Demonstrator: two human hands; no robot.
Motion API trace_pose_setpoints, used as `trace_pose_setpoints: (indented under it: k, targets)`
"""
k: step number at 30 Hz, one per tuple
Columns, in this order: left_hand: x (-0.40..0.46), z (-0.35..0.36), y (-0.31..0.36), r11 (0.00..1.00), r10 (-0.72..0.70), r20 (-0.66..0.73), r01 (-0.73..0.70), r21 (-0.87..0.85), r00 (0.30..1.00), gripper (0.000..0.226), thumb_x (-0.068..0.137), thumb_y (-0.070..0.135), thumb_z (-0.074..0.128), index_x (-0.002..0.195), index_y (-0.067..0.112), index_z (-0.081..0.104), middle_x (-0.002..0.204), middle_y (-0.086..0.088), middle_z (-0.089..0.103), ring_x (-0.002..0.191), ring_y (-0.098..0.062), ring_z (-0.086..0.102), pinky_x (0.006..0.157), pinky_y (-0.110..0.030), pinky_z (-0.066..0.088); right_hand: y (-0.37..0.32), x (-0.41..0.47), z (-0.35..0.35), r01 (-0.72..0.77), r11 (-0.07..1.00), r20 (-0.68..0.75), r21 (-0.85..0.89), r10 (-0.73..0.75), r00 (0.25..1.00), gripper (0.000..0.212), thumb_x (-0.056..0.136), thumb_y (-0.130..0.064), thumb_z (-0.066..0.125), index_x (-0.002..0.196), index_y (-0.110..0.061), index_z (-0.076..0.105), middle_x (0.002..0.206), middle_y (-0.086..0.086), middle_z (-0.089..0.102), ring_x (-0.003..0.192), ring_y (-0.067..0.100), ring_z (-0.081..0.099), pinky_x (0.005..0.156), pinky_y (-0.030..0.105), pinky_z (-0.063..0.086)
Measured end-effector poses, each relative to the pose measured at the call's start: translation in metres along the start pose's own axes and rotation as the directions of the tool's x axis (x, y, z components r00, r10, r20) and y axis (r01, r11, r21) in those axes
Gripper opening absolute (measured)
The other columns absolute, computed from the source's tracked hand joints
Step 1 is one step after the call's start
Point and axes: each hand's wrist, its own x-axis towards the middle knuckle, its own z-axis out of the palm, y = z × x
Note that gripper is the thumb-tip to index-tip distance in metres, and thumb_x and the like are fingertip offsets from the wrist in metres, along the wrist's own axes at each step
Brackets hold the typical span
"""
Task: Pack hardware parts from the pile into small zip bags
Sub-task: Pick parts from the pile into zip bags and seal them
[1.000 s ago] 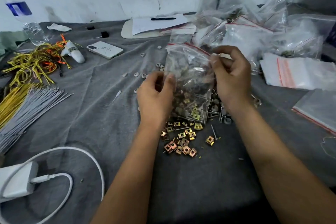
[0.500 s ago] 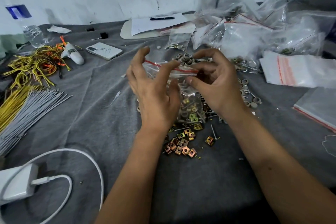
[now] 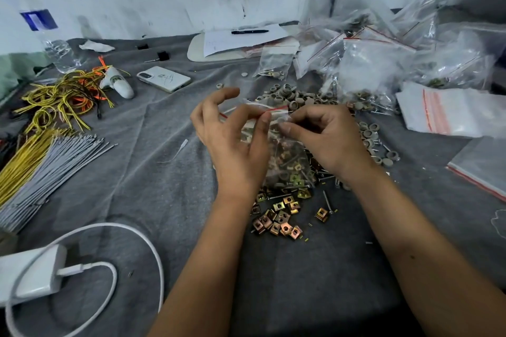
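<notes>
A small clear zip bag with a red strip along its top hangs over the pile, holding brass clip nuts and screws. My left hand pinches the bag's red-striped top edge between thumb and fingers. My right hand pinches the same top edge from the right side. Below the bag lies the pile of brass square clip nuts on the grey cloth, with a loose screw beside it. Grey round caps are heaped just beyond my hands.
Filled and empty zip bags crowd the back right, a flat bag stack at right. Yellow and grey wire bundles lie left, with a phone, a water bottle, and a white charger with cable at front left.
The bag was held up high in both hands a second ago; it has come lower, and both hands have moved to its top edge and now pinch it along the red strip.
</notes>
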Motion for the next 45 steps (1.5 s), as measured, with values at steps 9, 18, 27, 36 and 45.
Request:
trace_pose_setpoints:
  k: [9,18,27,36,45]
  targets:
    - [0.003,-0.003,0.0,0.982,-0.082,0.145,0.105,-0.16,0.986,0.011,0.09,0.018,0.081,0.088,0.01,0.075,0.122,-0.011,0.057,0.118,-0.017,0.057,0.096,-0.02,0.051,-0.004,-0.001,-0.011,0.0,0.999,0.072,0.043,-0.003,0.997,0.008,0.094,-0.03,0.074,0.094,-0.023,0.077,0.09,0.005,0.076,0.085,0.028,0.074,0.078,0.044,0.063]
    - [0.001,-0.003,0.001,0.781,-0.432,0.27,0.507,-0.364,0.86,0.045,0.093,0.041,0.074,0.132,0.028,0.056,0.116,0.006,0.069,0.1,-0.006,0.068,0.077,-0.023,0.058,-0.004,0.001,-0.011,-0.006,0.989,-0.113,0.146,0.023,0.993,0.02,0.099,-0.021,0.067,0.093,-0.035,0.08,0.087,-0.006,0.078,0.081,0.007,0.07,0.071,0.022,0.057]
    - [0.01,-0.003,-0.006,0.372,-0.656,0.3,0.642,-0.671,0.693,0.019,0.09,-0.006,0.074,0.104,0.003,0.066,0.07,-0.003,0.072,0.062,-0.011,0.068,0.064,-0.026,0.061,0.001,0.002,-0.012,-0.048,0.989,-0.225,0.139,0.079,0.971,0.013,0.097,-0.023,0.069,0.093,-0.028,0.08,0.085,-0.003,0.079,0.079,0.013,0.071,0.069,0.026,0.058]
    - [0.002,-0.004,-0.004,0.988,-0.037,0.044,0.03,0.15,0.998,0.049,0.084,0.018,0.084,0.128,0.017,0.063,0.129,-0.003,0.06,0.125,-0.024,0.049,0.107,-0.022,0.036,0.0,-0.001,-0.012,0.166,0.903,-0.147,-0.397,-0.241,0.959,0.008,0.094,-0.015,0.073,0.097,-0.013,0.08,0.081,-0.006,0.074,0.068,0.008,0.066,0.06,0.02,0.049]
    - [0.0,0.003,-0.015,0.971,0.137,0.226,-0.176,0.164,0.964,0.02,0.083,0.022,0.084,0.1,0.019,0.075,0.126,-0.005,0.063,0.125,-0.032,0.048,0.1,-0.049,0.041,-0.004,-0.002,-0.001,0.374,0.789,0.18,-0.487,-0.329,0.927,0.016,0.1,-0.008,0.063,0.109,-0.004,0.076,0.099,0.005,0.073,0.093,0.02,0.064,0.085,0.032,0.051]
